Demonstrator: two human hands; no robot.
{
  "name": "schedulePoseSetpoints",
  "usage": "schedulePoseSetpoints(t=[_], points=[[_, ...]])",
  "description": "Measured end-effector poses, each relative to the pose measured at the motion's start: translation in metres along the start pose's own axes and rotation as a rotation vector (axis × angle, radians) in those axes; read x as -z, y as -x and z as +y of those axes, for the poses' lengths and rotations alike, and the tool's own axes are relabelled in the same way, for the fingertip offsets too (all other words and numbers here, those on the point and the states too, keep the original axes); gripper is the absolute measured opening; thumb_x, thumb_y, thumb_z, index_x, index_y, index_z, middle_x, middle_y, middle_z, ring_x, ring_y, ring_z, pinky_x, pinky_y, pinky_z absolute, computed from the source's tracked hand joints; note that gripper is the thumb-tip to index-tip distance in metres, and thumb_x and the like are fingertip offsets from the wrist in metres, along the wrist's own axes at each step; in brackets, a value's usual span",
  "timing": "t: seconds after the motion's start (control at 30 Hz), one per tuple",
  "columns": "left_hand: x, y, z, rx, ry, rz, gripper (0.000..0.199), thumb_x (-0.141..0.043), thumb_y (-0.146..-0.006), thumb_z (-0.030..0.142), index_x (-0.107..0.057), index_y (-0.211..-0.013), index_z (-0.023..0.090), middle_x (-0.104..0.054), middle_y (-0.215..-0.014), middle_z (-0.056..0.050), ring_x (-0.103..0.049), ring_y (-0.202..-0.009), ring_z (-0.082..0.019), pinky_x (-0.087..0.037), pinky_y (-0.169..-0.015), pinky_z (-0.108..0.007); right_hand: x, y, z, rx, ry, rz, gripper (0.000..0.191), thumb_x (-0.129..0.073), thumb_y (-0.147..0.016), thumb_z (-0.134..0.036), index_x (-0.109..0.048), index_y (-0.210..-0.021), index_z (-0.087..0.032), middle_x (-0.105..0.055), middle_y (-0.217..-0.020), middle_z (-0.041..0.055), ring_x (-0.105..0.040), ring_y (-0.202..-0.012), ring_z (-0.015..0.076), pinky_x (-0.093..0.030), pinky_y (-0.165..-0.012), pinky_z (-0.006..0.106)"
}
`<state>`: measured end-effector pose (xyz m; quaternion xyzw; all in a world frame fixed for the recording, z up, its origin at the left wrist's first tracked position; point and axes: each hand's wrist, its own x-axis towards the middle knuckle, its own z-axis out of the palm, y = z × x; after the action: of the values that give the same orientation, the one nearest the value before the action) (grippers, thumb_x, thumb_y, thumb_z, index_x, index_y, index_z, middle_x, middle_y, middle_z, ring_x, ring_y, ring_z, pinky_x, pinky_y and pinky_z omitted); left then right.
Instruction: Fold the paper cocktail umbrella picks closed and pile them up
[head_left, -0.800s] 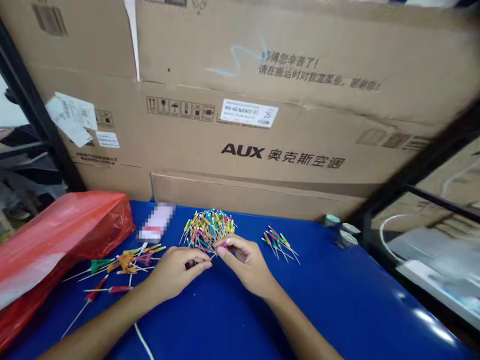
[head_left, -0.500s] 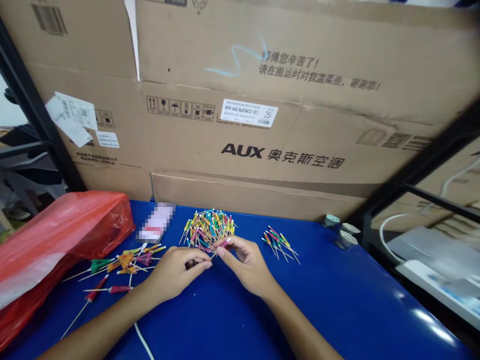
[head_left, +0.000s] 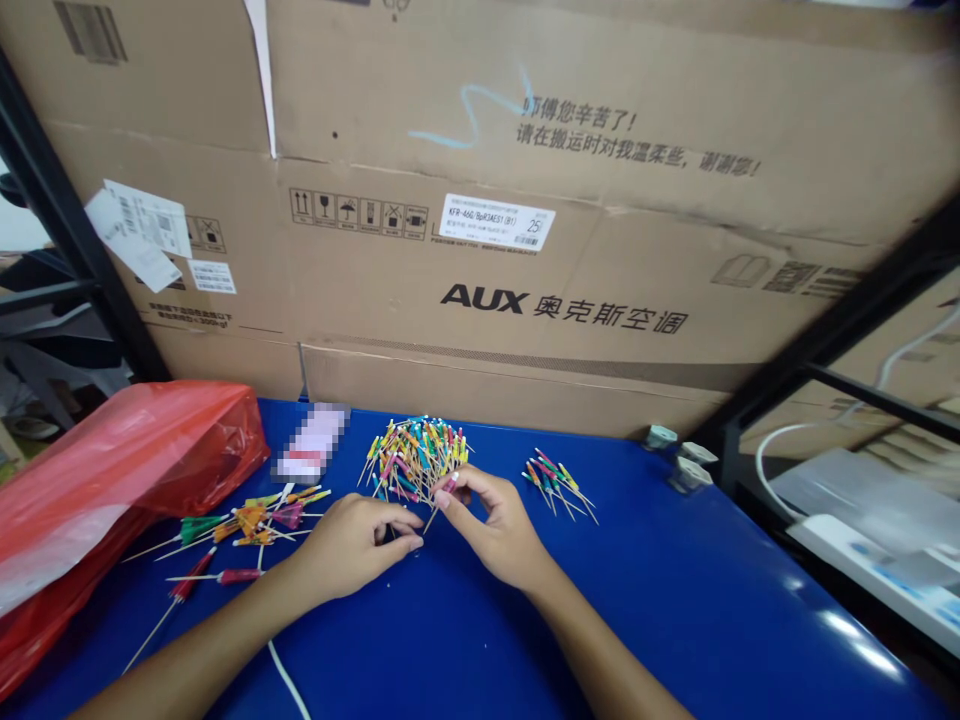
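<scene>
My right hand (head_left: 491,525) pinches a small pink paper umbrella pick (head_left: 448,484), its wooden stick slanting down to the left. Just left of it, my left hand (head_left: 364,545) has its fingers curled together near the stick's lower end; whatever lies between them is too small to make out. Behind both hands is a dense pile of folded umbrella picks (head_left: 416,450) in several colours. A smaller group of picks (head_left: 556,483) lies to the right. Partly opened umbrellas (head_left: 253,518) are spread at the left, beside two red ones.
On the blue table (head_left: 465,640), a red plastic bag (head_left: 202,430) lies at the left beside a blurred flat item (head_left: 311,443). A cardboard box (head_left: 480,370) stands behind. Small pale objects (head_left: 694,465) and a white power strip (head_left: 870,560) are at the right.
My right hand's fingers have shifted slightly, and the pick's stick now shows apart from my left fingertips. My left fingertips have moved slightly down.
</scene>
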<state>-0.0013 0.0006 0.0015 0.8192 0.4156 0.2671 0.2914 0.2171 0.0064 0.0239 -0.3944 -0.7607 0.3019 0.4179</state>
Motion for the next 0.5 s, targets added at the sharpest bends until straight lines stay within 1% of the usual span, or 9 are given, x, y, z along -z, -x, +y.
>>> schedulePoseSetpoints(t=[0.07,0.2,0.33,0.4,0.5], points=[[-0.0002,0.0009,0.0003,-0.006,-0.021,-0.011,0.023,-0.066,-0.085,0.035,-0.077,-0.103,0.027,-0.075,-0.079,0.001,-0.056,-0.056,-0.013,-0.037,-0.057,-0.023,0.0003,-0.0002,-0.0005,0.0,0.009,0.003,0.016,-0.061,-0.093,-0.032,-0.068,-0.087,-0.02,-0.071,-0.087,0.0038,-0.063,-0.079,0.0177,-0.049,-0.071,0.029],[0.0006,0.0014,0.002,-0.018,-0.021,0.022,0.022,-0.065,-0.086,0.036,-0.077,-0.103,0.026,-0.072,-0.075,0.001,-0.052,-0.055,-0.012,-0.035,-0.056,-0.022,0.0002,-0.0005,0.0,-0.006,-0.036,-0.006,0.016,-0.061,-0.093,-0.033,-0.069,-0.09,-0.02,-0.071,-0.089,0.0042,-0.064,-0.082,0.0188,-0.05,-0.077,0.031],[0.0017,0.0002,0.003,-0.032,-0.001,0.07,0.025,-0.06,-0.09,0.04,-0.077,-0.092,0.021,-0.066,-0.066,0.001,-0.048,-0.054,-0.011,-0.032,-0.054,-0.023,-0.0035,0.0,0.0029,-0.017,-0.086,-0.064,0.016,-0.061,-0.093,-0.033,-0.069,-0.098,-0.021,-0.072,-0.095,0.0046,-0.066,-0.088,0.0198,-0.051,-0.082,0.032],[0.0012,0.0,0.0025,-0.031,0.025,0.073,0.028,-0.058,-0.092,0.04,-0.076,-0.087,0.02,-0.063,-0.062,0.001,-0.046,-0.052,-0.011,-0.03,-0.052,-0.022,-0.0065,0.0003,0.0049,-0.025,-0.076,-0.08,0.017,-0.061,-0.093,-0.034,-0.069,-0.1,-0.022,-0.072,-0.095,0.0047,-0.066,-0.087,0.0194,-0.052,-0.08,0.032],[-0.001,0.0002,0.0007,-0.001,0.11,0.072,0.028,-0.058,-0.092,0.04,-0.077,-0.089,0.019,-0.064,-0.061,0.002,-0.044,-0.049,-0.01,-0.029,-0.048,-0.022,-0.0095,0.0,0.0072,-0.021,-0.04,-0.05,0.017,-0.063,-0.091,-0.036,-0.068,-0.093,-0.02,-0.069,-0.088,0.0042,-0.062,-0.079,0.0177,-0.051,-0.073,0.03]])
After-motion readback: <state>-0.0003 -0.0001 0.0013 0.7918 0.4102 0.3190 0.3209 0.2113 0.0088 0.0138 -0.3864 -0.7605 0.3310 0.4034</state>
